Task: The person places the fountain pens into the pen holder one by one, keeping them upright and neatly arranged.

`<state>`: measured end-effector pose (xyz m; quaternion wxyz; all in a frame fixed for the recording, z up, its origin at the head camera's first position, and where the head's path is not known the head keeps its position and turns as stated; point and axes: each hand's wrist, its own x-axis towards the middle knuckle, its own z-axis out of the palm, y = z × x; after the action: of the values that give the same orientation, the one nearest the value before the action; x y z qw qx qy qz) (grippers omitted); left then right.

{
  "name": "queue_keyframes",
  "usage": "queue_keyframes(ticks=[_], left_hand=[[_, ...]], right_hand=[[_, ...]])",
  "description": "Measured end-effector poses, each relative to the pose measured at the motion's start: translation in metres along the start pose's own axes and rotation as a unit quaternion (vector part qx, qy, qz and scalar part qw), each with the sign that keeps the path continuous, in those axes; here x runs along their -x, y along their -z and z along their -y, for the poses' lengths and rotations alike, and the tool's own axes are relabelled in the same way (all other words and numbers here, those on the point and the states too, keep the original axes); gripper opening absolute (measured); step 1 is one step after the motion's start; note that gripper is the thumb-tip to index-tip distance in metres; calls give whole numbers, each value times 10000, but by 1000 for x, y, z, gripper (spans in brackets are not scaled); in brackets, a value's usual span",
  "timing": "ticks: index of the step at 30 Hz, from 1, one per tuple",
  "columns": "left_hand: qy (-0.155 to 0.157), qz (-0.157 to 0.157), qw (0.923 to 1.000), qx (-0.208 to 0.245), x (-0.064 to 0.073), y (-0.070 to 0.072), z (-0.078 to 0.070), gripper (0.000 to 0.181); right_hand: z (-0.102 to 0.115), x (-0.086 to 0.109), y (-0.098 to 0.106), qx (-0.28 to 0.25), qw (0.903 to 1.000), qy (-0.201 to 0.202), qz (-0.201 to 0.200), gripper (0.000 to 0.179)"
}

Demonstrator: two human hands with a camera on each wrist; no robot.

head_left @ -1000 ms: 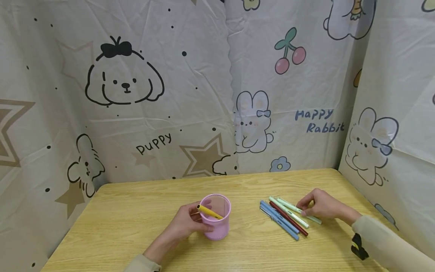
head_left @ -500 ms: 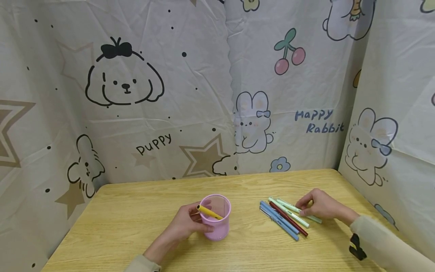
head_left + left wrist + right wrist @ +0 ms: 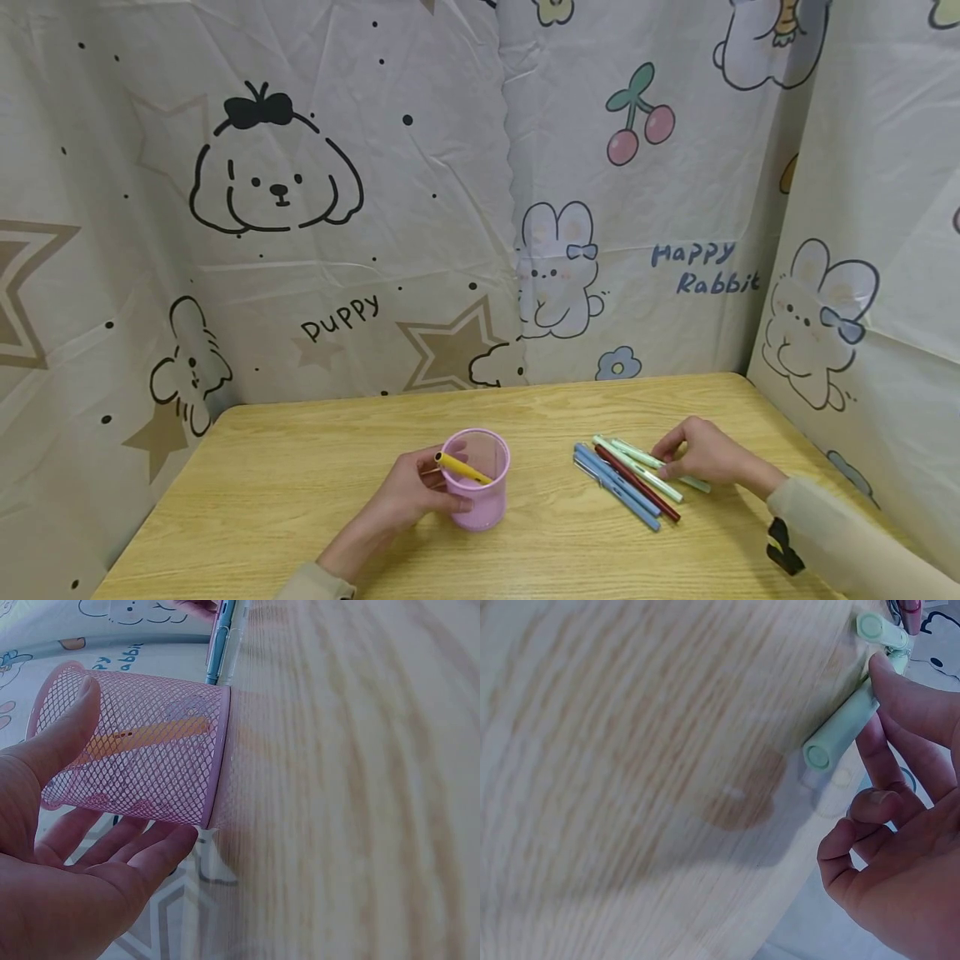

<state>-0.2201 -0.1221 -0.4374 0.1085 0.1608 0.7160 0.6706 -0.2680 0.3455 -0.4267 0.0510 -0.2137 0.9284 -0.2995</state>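
My left hand (image 3: pixel 408 492) holds a pink mesh pen cup (image 3: pixel 483 510) upright on the table, thumb on the near side and fingers round the far side. Inside the cup leans a yellow pen (image 3: pixel 462 468), which also shows through the mesh in the left wrist view. To the right, my right hand (image 3: pixel 705 454) pinches the outermost pale green pen (image 3: pixel 840 731) between thumb and fingers as it lies on the wood. Beside it lie a second pale green pen (image 3: pixel 656 483), a dark red pen (image 3: pixel 637 483) and two blue pens (image 3: pixel 615 500), close together and slanted.
The wooden table (image 3: pixel 315 450) has its back edge against a printed cloth curtain (image 3: pixel 420 208). More curtain (image 3: pixel 885 208) closes off the right side. Bare wood lies between the cup and the pens.
My right wrist and sleeve have shifted slightly left, with the fingers still at the green pen. The left hand and the cup have stayed where they were.
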Motion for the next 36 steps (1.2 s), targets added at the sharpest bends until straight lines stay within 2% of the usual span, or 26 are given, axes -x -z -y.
queue_keyframes(ticks=[24, 36], left_hand=[[-44, 23, 9999, 119, 0, 1, 3, 80], [5, 16, 9999, 130, 0, 1, 2, 81]], right_hand=[[-3, 0, -5, 47, 9998, 73, -197, 13], [0, 1, -5, 87, 9989, -212, -407, 12]])
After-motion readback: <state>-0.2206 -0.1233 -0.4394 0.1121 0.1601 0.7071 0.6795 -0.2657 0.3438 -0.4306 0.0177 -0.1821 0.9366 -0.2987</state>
